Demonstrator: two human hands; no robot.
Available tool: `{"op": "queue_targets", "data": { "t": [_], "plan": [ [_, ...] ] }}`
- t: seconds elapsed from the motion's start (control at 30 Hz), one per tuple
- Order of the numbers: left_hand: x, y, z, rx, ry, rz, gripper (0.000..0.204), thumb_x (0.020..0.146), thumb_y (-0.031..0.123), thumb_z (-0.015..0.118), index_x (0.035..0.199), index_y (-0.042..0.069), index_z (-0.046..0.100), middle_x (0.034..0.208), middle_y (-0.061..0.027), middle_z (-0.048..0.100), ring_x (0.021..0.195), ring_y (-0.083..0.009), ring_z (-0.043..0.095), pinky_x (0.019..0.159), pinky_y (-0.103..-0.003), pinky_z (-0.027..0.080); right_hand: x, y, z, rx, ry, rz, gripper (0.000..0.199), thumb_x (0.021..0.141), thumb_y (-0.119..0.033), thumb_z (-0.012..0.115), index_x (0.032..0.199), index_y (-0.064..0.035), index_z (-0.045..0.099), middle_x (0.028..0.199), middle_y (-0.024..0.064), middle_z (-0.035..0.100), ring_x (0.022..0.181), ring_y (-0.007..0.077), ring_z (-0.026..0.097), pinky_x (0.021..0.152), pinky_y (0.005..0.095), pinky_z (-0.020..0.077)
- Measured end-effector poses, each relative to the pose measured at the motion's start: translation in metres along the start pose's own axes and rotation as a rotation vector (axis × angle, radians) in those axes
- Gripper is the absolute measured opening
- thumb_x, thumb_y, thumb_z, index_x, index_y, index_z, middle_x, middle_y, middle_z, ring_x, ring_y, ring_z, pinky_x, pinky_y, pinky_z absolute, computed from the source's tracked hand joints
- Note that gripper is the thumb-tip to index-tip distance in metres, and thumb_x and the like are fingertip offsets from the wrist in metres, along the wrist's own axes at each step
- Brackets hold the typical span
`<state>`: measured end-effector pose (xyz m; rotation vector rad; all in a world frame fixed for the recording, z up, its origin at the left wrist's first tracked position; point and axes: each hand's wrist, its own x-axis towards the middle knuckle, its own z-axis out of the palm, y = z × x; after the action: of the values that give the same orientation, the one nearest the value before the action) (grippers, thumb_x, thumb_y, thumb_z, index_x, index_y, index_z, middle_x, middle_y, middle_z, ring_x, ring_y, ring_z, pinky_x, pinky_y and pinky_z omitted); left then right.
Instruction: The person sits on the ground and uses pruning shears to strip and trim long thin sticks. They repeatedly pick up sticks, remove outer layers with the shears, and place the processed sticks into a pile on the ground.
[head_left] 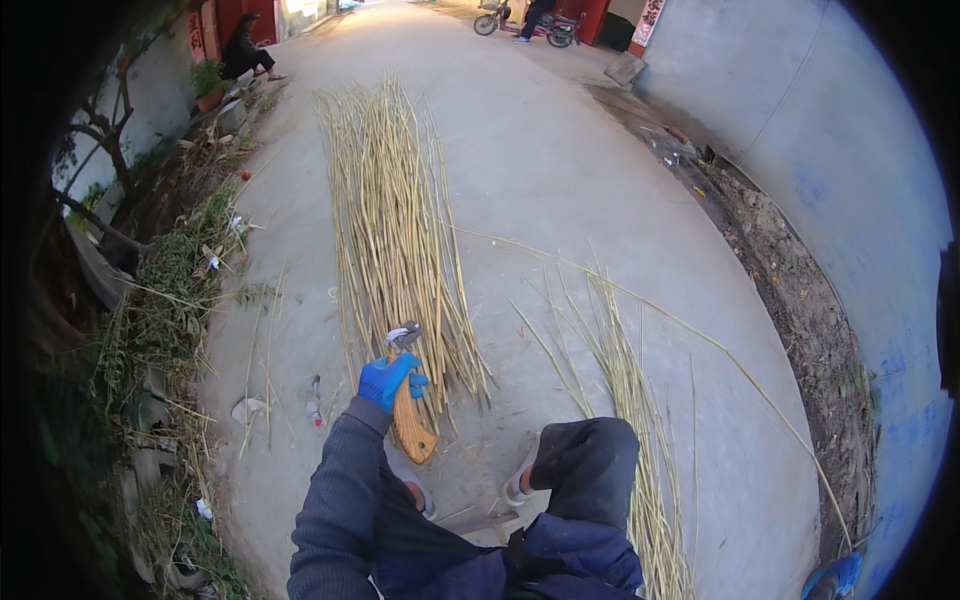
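Left hand (392,380), gloved, closed around a wooden-handled knife (408,400), blade end just beyond the fist, touching the large stalk bundle (395,230). Smaller pile (630,400) lies apart, rightward. Right hand (835,577) barely visible; grip indeterminate.

Big stalk bundle (395,230) ahead on pavement (560,170); smaller stalk bundle (630,400) right; weeds (170,290) left.

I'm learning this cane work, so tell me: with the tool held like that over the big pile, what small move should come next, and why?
Probably lower the left hand so the wooden-handled tool meets the near ends of the large cane bundle. The blue-gloved hand grips the handle just above those ends, metal head pointing at the pile. The right hand sits far off by the smaller bundle.
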<state>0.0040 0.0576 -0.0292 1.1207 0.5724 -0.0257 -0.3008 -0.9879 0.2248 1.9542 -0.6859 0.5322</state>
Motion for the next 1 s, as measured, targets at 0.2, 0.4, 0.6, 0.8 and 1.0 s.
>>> {"op": "queue_targets", "data": {
  "t": [0.2,0.4,0.6,0.8,1.0],
  "plan": [
    [0.022,-0.015,-0.007,0.042,0.029,0.032,0.041,0.09,0.025,0.066,0.114,-0.007,0.058,0.101,-0.0162,0.066,0.074,-0.0246,0.068,0.059,-0.035,0.058,-0.122,0.081,-0.002,-0.043,-0.416,0.398,0.004,0.082,-0.011,0.06,0.08,-0.0081,0.057,0.077,0.0127,0.058,0.071,0.0308,0.059,0.066,0.0442,0.0428],
    [0.039,-0.026,-0.018,-0.007,0.129,0.048,0.034,0.089,0.019,0.066,0.106,-0.008,0.058,0.098,-0.0182,0.065,0.07,-0.0278,0.068,0.054,-0.038,0.058,-0.193,0.085,0.016,0.002,-0.611,0.519,0.011,0.083,-0.015,0.061,0.075,-0.0074,0.058,0.069,0.0136,0.058,0.065,0.0303,0.06,0.059,0.0442,0.043],
    [0.05,-0.036,-0.02,0.078,0.153,-0.039,0.033,0.091,0.024,0.064,0.106,-0.005,0.058,0.095,-0.0157,0.064,0.07,-0.0256,0.066,0.056,-0.036,0.058,-0.173,-0.03,0.018,0.44,-0.465,0.304,0.019,0.084,-0.019,0.063,0.069,-0.0066,0.059,0.062,0.0146,0.059,0.059,0.0298,0.062,0.051,0.0442,0.0432],
    [0.024,-0.032,0.011,0.053,0.077,0.001,0.033,0.091,0.025,0.065,0.105,-0.004,0.059,0.094,-0.0149,0.063,0.069,-0.0245,0.066,0.055,-0.035,0.057,-0.038,-0.272,-0.174,1.626,-1.017,-0.352,0.014,0.079,-0.013,0.072,0.087,-0.0003,0.073,0.074,0.0085,0.071,0.07,0.0132,0.068,0.064,0.0297,0.0552],
    [-0.066,-0.012,0.058,0.142,-0.113,0.086,0.033,0.093,0.023,0.064,0.109,-0.005,0.062,0.082,-0.0154,0.067,0.068,-0.024,0.068,0.059,-0.035,0.058,0.032,-0.407,-0.372,1.991,-1.496,-0.972,0.028,0.091,-0.025,0.068,0.107,-0.0024,0.068,0.089,0.0026,0.071,0.074,0.0073,0.063,0.064,0.0218,0.0485]
  ]
}}
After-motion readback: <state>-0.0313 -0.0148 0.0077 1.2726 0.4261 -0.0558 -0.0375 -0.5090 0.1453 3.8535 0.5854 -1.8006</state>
